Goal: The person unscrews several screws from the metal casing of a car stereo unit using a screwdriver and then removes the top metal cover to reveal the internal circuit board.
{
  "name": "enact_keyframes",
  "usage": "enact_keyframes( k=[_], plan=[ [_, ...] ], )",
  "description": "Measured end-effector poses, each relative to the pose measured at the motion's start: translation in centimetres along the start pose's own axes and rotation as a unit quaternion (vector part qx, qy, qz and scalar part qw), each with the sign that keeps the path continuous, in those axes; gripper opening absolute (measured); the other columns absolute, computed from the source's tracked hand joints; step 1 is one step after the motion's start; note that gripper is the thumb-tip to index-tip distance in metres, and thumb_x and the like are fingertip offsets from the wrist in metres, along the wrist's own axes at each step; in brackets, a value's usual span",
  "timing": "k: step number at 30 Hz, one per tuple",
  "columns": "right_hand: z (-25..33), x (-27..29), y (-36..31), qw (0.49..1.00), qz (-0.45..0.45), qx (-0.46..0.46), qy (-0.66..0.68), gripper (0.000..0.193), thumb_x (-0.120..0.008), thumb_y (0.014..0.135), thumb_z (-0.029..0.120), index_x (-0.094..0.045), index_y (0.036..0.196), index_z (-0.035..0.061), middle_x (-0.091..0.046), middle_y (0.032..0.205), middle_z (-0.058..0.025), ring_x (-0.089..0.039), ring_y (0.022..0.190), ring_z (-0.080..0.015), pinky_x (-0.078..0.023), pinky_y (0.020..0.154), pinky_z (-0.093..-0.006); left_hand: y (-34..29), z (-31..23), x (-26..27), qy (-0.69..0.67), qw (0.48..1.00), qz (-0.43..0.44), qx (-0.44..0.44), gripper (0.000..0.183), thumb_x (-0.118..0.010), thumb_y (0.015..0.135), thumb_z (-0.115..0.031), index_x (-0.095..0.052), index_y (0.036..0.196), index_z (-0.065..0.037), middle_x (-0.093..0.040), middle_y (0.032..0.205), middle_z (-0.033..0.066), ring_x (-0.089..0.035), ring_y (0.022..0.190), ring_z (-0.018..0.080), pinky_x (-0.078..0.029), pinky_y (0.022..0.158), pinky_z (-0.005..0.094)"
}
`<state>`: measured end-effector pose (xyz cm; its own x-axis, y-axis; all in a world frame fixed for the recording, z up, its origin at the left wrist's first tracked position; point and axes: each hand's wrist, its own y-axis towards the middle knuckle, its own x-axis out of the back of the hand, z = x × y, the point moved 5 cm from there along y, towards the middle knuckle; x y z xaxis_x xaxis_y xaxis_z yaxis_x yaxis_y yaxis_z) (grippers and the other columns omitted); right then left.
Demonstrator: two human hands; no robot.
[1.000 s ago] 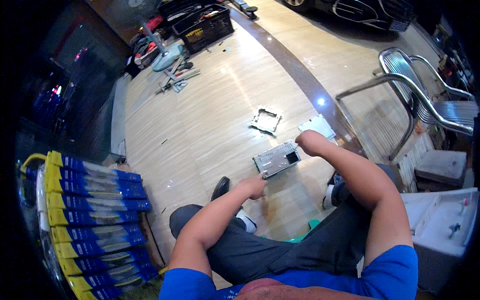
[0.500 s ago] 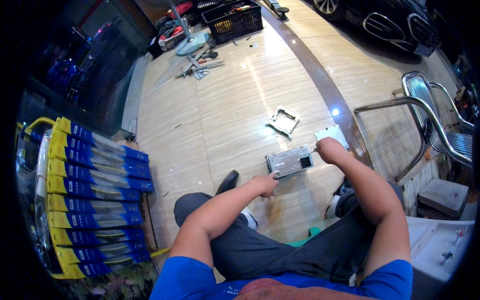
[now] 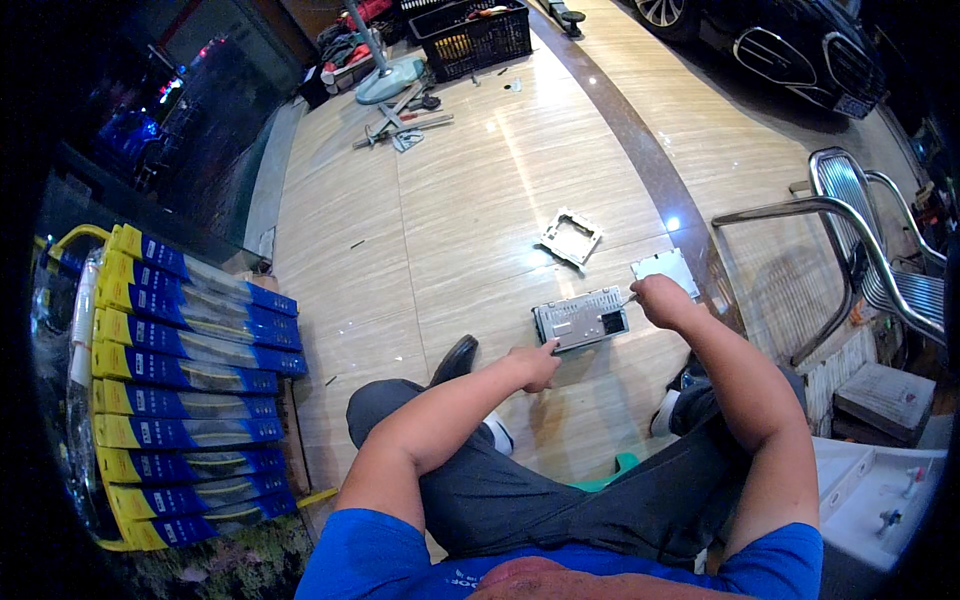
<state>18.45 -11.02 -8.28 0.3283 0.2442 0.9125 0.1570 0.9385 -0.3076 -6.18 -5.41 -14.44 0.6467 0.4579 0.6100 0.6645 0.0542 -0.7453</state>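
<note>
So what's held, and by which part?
Left hand touches the silver, boxy metal unit at its near-left corner; right hand apparently holds something thin, grip hidden.

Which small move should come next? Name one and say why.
Probably steady the metal box with the left hand before working at its right end: that hand appears to touch the near-left corner, while the right hand is close by the right end, seemingly gripping something thin, too small to identify.

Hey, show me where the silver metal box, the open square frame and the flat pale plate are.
Silver metal box (image 3: pixel 576 323): head view, middle of its upper face.
Open square frame (image 3: pixel 562 256): head view, its near edge, not the opening.
Flat pale plate (image 3: pixel 674 265): head view, its uncovered far part.
</note>
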Motion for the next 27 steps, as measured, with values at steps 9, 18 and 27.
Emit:
enact_keyframes(
  k=[9,18,27],
  plan=[
    [0.2,0.3,-0.2,0.999,0.007,-0.044,-0.029,0.018,-0.064,0.088,0.021,-0.069,0.085,0.0039,-0.069,0.092,-0.0198,-0.066,0.092,-0.0367,-0.053,0.080,-0.0476,0.6,0.6,-0.9,-0.005,1.000,0.009,0.007,0.046,-0.066,0.092,-0.028,-0.055,0.134,-0.012,-0.023,0.160,0.0156,-0.057,0.123,0.0352,-0.053,0.091,0.0485],
    [0.9,0.7,-0.3,1.000,-0.008,0.011,0.006,0.024,-0.059,0.085,0.006,-0.071,0.105,0.0057,-0.070,0.100,-0.0191,-0.066,0.098,-0.0358,-0.052,0.087,-0.0448,0.4,0.5,-0.5,0.006,1.000,0.013,0.007,0.050,-0.066,0.092,-0.033,-0.053,0.136,-0.014,-0.022,0.160,0.0167,-0.055,0.125,0.0363,-0.051,0.094,0.0481],
    [-0.4,-0.8,-0.1,0.998,0.023,-0.031,-0.042,0.018,-0.058,0.083,0.003,-0.071,0.095,0.0021,-0.070,0.101,-0.0199,-0.068,0.096,-0.0356,-0.056,0.080,-0.0441,0.0,-0.2,0.1,0.006,1.000,0.029,-0.008,0.060,-0.063,0.093,-0.037,-0.045,0.144,-0.013,-0.019,0.160,0.0187,-0.050,0.129,0.0384,-0.046,0.102,0.0476]
  ],
)
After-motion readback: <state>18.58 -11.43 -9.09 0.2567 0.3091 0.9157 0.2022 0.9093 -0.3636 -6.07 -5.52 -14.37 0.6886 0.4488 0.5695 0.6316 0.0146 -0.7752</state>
